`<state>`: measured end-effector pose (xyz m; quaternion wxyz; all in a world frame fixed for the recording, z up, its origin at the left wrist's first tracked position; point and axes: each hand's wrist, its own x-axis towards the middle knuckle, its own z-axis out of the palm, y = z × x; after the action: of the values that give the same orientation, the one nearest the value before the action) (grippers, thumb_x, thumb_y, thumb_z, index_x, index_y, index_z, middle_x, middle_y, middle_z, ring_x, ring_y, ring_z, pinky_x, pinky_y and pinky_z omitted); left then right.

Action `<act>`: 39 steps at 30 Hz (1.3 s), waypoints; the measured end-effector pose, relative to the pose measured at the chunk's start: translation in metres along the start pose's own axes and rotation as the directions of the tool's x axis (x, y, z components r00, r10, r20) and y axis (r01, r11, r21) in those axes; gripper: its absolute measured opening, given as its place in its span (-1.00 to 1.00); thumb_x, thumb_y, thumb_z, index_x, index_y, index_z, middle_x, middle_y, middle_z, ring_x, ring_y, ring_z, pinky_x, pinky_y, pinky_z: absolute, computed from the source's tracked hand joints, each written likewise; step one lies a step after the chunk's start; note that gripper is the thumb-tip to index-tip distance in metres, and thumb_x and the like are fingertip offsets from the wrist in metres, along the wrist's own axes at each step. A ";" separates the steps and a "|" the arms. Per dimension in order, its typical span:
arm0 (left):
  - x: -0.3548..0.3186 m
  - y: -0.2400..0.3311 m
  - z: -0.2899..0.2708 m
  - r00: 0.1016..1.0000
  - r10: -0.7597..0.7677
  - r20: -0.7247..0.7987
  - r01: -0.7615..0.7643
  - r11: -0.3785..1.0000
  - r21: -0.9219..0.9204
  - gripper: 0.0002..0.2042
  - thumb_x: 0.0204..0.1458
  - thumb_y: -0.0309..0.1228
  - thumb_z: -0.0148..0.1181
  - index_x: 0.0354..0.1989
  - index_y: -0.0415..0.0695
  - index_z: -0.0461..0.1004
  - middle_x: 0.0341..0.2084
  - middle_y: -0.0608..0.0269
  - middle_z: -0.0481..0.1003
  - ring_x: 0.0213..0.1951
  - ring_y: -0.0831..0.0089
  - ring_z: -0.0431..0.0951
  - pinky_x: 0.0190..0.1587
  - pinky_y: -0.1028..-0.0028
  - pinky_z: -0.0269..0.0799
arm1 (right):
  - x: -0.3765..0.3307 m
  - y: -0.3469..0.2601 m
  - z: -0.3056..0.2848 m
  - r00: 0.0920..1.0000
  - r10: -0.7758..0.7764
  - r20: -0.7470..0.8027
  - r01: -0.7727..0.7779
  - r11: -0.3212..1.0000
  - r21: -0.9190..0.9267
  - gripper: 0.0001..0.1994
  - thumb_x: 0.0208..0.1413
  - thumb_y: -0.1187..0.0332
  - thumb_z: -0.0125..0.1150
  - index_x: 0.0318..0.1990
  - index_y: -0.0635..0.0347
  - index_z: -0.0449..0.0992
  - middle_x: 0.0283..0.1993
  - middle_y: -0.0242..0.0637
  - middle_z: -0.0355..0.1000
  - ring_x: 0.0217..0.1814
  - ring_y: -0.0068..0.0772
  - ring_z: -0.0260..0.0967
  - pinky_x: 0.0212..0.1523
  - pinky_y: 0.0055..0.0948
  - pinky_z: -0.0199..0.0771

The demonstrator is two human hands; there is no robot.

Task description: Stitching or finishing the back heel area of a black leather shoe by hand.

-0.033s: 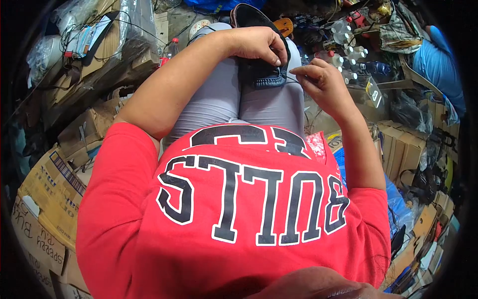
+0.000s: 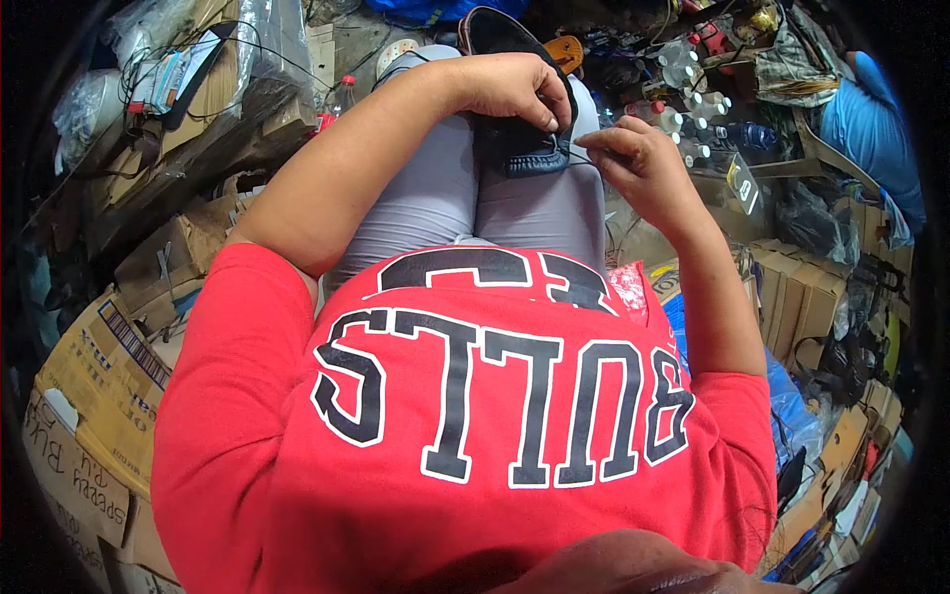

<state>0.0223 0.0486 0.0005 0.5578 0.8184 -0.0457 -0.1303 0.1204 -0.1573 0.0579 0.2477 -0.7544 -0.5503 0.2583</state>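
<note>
We have our left grip point(image 2: 520, 84) bent over a black shoe point(image 2: 500, 144), thumb and forefinger pinched together on its edge. The shoe lies on our grey trousers point(image 2: 416, 188), directly under that grip, and its end nearest our body, just below the left fingertips, shows a row of thick, ridged stitches. Our right grip point(image 2: 638, 163) sits just to the right of the shoe, thumb and forefinger closed on a thin dark thread point(image 2: 582, 154) that runs toward the shoe's edge. Nearer to us than the 2 grips is our red shirt point(image 2: 475, 515). Just past the left grip, a tan leather piece point(image 2: 566, 52) shows beside the shoe. Well to the left of the left grip stands a bottle with a red cap point(image 2: 344, 96). Beyond the right grip, to its upper right, we see a cluster of plastic bottles point(image 2: 696, 104), and well apart to its lower right, cardboard boxes point(image 2: 800, 292)
</note>
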 end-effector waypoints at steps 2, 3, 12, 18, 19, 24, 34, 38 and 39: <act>0.000 0.001 0.001 1.000 -0.002 -0.006 0.002 1.000 -0.004 -0.81 -0.11 -0.42 0.23 -0.30 -0.18 0.57 -0.35 0.24 0.50 -0.16 0.40 0.42 -0.03 0.45 0.29 | 0.002 0.009 -0.002 1.000 0.012 0.014 -0.013 0.999 0.032 -0.85 -0.03 0.49 0.20 -0.26 0.13 0.59 -0.43 -0.27 0.32 -0.42 -0.37 0.35 -0.37 -0.47 0.35; 0.000 0.002 0.001 1.000 -0.004 -0.012 0.004 1.000 -0.007 -0.81 -0.12 -0.42 0.23 -0.30 -0.18 0.57 -0.36 0.24 0.50 -0.16 0.40 0.42 -0.02 0.45 0.29 | 0.004 0.013 -0.003 0.999 0.023 0.029 -0.025 0.998 0.064 -0.85 -0.03 0.49 0.20 -0.26 0.13 0.59 -0.42 -0.28 0.33 -0.40 -0.38 0.36 -0.37 -0.48 0.35; 0.001 0.006 0.001 0.999 -0.036 -0.005 0.037 0.996 0.078 -0.81 -0.10 -0.40 0.23 -0.28 -0.14 0.58 -0.36 0.27 0.46 -0.15 0.38 0.41 -0.02 0.44 0.28 | 0.022 0.001 -0.010 0.983 -0.117 0.144 0.134 0.984 -0.120 -0.83 -0.06 0.52 0.22 -0.27 0.11 0.59 -0.38 -0.24 0.34 -0.33 -0.31 0.41 -0.31 -0.44 0.39; -0.005 0.009 -0.001 0.997 0.071 0.031 -0.075 0.990 0.124 -0.78 -0.13 -0.47 0.26 -0.24 -0.11 0.57 -0.33 0.26 0.41 -0.14 0.37 0.39 0.00 0.45 0.27 | 0.020 0.037 -0.006 0.976 -0.033 0.217 -0.005 0.985 0.174 -0.80 -0.01 0.51 0.21 -0.21 0.09 0.59 -0.35 -0.31 0.36 -0.23 -0.44 0.38 -0.22 -0.49 0.35; -0.005 0.010 0.000 0.997 0.070 0.030 -0.074 0.990 0.124 -0.78 -0.13 -0.47 0.26 -0.24 -0.11 0.57 -0.33 0.26 0.41 -0.14 0.37 0.39 0.00 0.45 0.27 | 0.021 0.044 -0.005 0.968 -0.006 0.252 -0.070 0.954 0.292 -0.79 -0.01 0.51 0.20 -0.19 0.08 0.59 -0.35 -0.35 0.37 -0.18 -0.49 0.36 -0.19 -0.51 0.34; -0.003 0.010 0.002 1.000 0.009 -0.004 -0.008 0.987 0.158 -0.78 -0.17 -0.49 0.29 -0.28 -0.10 0.58 -0.33 0.26 0.41 -0.16 0.36 0.40 -0.03 0.45 0.29 | 0.028 0.059 0.001 0.953 -0.074 0.293 -0.066 0.896 0.440 -0.78 -0.01 0.52 0.21 -0.16 0.15 0.58 -0.28 -0.39 0.42 -0.18 -0.58 0.34 -0.15 -0.56 0.34; -0.033 0.018 0.016 0.755 0.330 -0.566 -0.087 0.907 0.412 -0.65 -0.15 -0.64 0.13 -0.12 -0.11 0.51 -0.27 0.18 0.31 -0.28 0.35 0.42 -0.18 0.40 0.36 | 0.016 0.025 0.014 0.998 -0.032 0.055 0.016 0.961 0.276 -0.86 -0.04 0.52 0.26 -0.28 0.19 0.57 -0.37 -0.40 0.32 -0.32 -0.61 0.31 -0.29 -0.57 0.33; -0.072 0.028 0.023 0.788 0.245 -0.565 -0.036 0.934 0.355 -0.56 -0.11 -0.75 -0.02 -0.03 -0.08 0.45 -0.25 0.17 0.26 -0.36 0.40 0.40 -0.26 0.49 0.36 | -0.002 0.017 0.014 0.999 -0.042 0.002 0.042 0.997 0.060 -0.75 -0.06 0.55 0.23 -0.19 0.05 0.58 -0.44 -0.31 0.23 -0.40 -0.40 0.28 -0.35 -0.46 0.30; -0.078 0.027 0.030 0.773 0.277 -0.571 -0.027 0.913 0.406 -0.55 -0.10 -0.77 -0.05 -0.03 -0.08 0.46 -0.25 0.16 0.26 -0.38 0.41 0.39 -0.28 0.52 0.36 | -0.007 0.013 0.017 0.997 -0.059 -0.048 0.060 0.998 0.015 -0.72 -0.07 0.55 0.22 -0.17 0.01 0.58 -0.47 -0.28 0.20 -0.42 -0.32 0.28 -0.36 -0.42 0.30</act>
<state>-0.0588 0.0286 0.0280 0.3837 0.8998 0.0478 0.2021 0.1166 -0.1662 0.0374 0.2748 -0.7414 -0.5644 0.2373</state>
